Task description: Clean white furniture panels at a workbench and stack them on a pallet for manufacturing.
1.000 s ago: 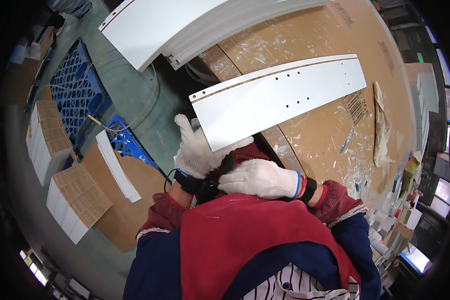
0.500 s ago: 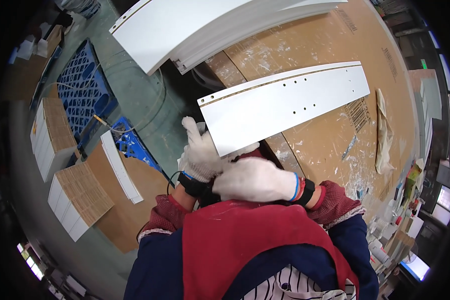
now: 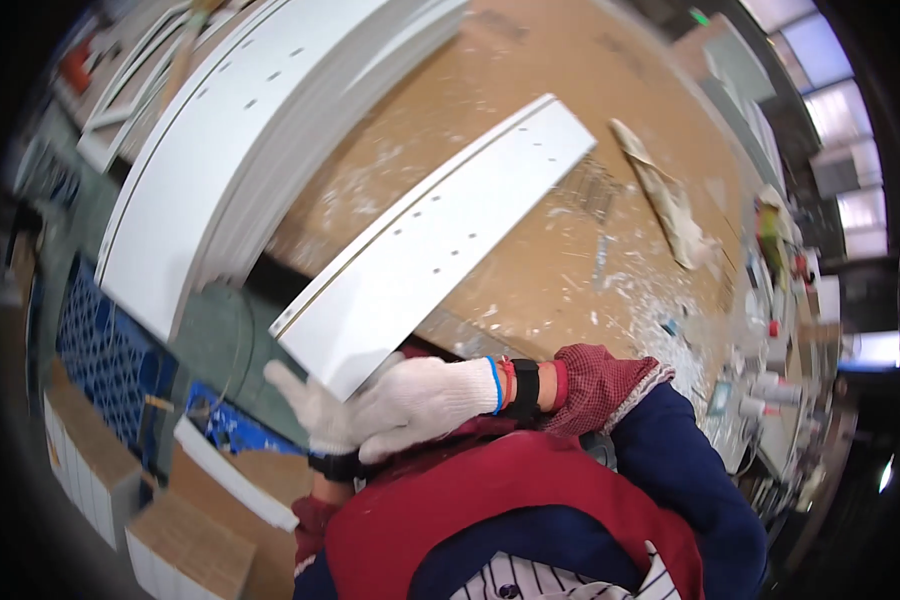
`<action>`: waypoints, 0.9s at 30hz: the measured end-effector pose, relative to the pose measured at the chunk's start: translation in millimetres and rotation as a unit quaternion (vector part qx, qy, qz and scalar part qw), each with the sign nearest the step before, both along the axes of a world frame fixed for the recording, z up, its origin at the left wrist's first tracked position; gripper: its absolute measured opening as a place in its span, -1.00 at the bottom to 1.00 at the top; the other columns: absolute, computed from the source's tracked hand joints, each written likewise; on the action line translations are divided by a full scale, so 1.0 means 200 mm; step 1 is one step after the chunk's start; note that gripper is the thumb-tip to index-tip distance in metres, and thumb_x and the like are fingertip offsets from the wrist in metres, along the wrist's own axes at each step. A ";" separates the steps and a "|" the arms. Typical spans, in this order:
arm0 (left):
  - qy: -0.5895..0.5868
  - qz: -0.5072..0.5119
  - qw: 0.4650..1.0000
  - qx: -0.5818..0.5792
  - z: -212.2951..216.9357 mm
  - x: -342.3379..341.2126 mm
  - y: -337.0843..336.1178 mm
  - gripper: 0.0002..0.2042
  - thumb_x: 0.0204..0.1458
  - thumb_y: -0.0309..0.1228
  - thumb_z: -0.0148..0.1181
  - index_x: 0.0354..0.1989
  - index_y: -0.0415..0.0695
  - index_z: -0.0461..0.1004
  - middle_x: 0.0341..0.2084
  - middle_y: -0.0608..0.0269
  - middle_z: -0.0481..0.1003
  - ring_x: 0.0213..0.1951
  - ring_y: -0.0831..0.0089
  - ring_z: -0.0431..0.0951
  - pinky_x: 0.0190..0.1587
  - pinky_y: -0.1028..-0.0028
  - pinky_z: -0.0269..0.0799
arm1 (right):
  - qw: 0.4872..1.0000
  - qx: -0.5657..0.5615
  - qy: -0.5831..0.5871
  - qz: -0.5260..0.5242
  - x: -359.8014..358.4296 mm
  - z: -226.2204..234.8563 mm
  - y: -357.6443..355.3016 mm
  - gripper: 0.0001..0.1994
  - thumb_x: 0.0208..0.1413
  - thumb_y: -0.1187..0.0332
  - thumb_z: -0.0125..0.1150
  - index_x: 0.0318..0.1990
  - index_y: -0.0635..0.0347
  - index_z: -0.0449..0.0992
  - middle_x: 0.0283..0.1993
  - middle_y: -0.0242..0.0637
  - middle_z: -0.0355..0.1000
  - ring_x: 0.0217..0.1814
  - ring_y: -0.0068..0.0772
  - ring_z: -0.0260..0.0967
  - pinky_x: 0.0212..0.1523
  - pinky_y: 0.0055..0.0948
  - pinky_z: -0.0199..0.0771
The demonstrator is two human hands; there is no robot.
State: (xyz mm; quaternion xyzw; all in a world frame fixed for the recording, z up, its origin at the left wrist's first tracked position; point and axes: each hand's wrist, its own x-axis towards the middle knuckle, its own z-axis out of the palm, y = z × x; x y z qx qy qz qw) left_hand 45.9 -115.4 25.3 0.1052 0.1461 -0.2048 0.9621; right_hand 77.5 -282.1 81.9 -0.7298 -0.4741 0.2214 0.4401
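A long white panel [image 3: 440, 235] with small holes and a groove along one edge lies slantwise on the cardboard-covered table, its near end jutting out toward me. My left hand [image 3: 322, 418], in a white knit glove, is at that near corner. One digit stretches out to the left; its other fingers are largely hidden by the panel and my right hand. My right hand [image 3: 420, 398], gloved too, lies across my left palm with its fingers bent together. Whatever may be between the hands is hidden.
Left of the panel rises a stack of curved white panels [image 3: 195, 150]. A cream cloth strip [image 3: 660, 195] lies on the cardboard-topped table [image 3: 370, 165]. Blue plastic pallets [image 3: 110, 350] and bundled panels [image 3: 80, 430] stand on the floor at left. Bottles and tools [image 3: 770, 390] crowd the right side.
The view has swung to the right, so the panel and stack appear tilted and shifted left. My hands stay together at the panel's near end, the right one now further over the left.
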 end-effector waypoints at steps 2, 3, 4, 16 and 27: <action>-0.118 0.013 0.901 0.418 -0.13 -0.01 -0.01 -0.32 0.12 0.03 0.03 0.22 -0.26 0.09 0.10 -0.02 0.28 0.11 0.07 0.32 0.09 0.03 0.34 | 0.998 0.029 -0.010 -0.047 0.03 0.00 -0.11 -0.75 0.12 0.21 0.10 -0.19 0.19 0.48 -0.32 -0.13 0.42 -0.21 -0.06 0.38 -0.22 -0.32 0.41; -0.132 -0.001 0.902 0.411 -0.11 0.01 -0.02 -0.32 0.12 0.03 0.03 0.22 -0.26 0.09 0.10 -0.02 0.28 0.11 0.07 0.32 0.09 0.03 0.34 | 0.991 0.019 0.020 -0.127 0.04 0.04 -0.22 -0.71 0.11 0.16 0.11 -0.17 0.18 0.47 -0.29 -0.12 0.44 -0.22 -0.05 0.40 -0.21 -0.30 0.41; -0.033 -0.031 0.948 0.316 -0.06 0.01 -0.02 -0.43 0.12 -0.13 0.07 0.17 -0.29 0.15 0.04 -0.04 0.32 0.06 0.12 0.38 -0.02 0.14 0.45 | 0.978 0.014 0.053 -0.200 0.04 0.08 -0.32 -0.67 0.11 0.11 0.11 -0.15 0.17 0.47 -0.26 -0.11 0.45 -0.23 -0.05 0.42 -0.21 -0.28 0.42; 0.172 -0.073 0.907 0.378 0.03 -0.10 0.07 -0.73 -0.01 -0.39 0.24 -0.19 -0.26 0.38 -0.49 0.11 0.51 -0.72 0.50 0.42 -0.74 0.69 0.30 | 0.681 -0.082 0.229 -0.691 -0.46 0.04 -1.14 -0.69 0.15 0.12 0.07 -0.14 0.15 0.54 -0.23 -0.22 0.52 -0.21 -0.36 0.47 -0.16 -0.43 0.43; 0.090 -0.216 0.839 0.492 -0.11 -0.13 0.20 -0.89 -0.06 -0.54 0.19 -0.56 -0.27 0.44 -0.74 0.23 0.38 -0.78 0.54 0.31 -0.76 0.63 0.13 | 0.441 -0.533 -0.037 -0.721 -0.90 -0.05 -1.72 -0.57 0.02 0.43 0.00 0.12 0.08 0.28 -0.06 -0.05 0.40 -0.03 0.08 0.34 -0.08 -0.07 0.35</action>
